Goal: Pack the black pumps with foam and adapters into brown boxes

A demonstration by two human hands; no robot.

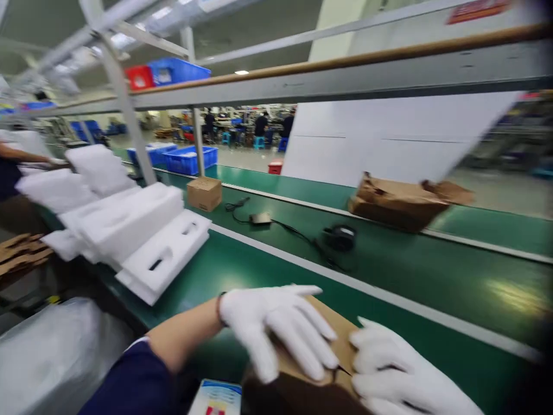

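A brown cardboard box (298, 366) stands at the near edge of the green work surface, partly under both hands. My left hand (283, 325), in a white glove, lies on its top with fingers spread and stretched out. At the box's right side is my right hand (400, 369), also gloved in white, its fingers curled against the cardboard edge. A dark gap shows between the flaps near my left fingertips. Beside the box, at the bottom of the view, is a printed white and blue packet (218, 397).
White foam trays (164, 253) are stacked at the left. A small carton (204, 193), a power adapter with cable (260, 218), a black coil (341, 237) and crumpled brown paper (397, 202) lie on the green conveyor (276, 259). A shelf beam (302, 80) crosses above. Another person's arm (21, 154) shows far left.
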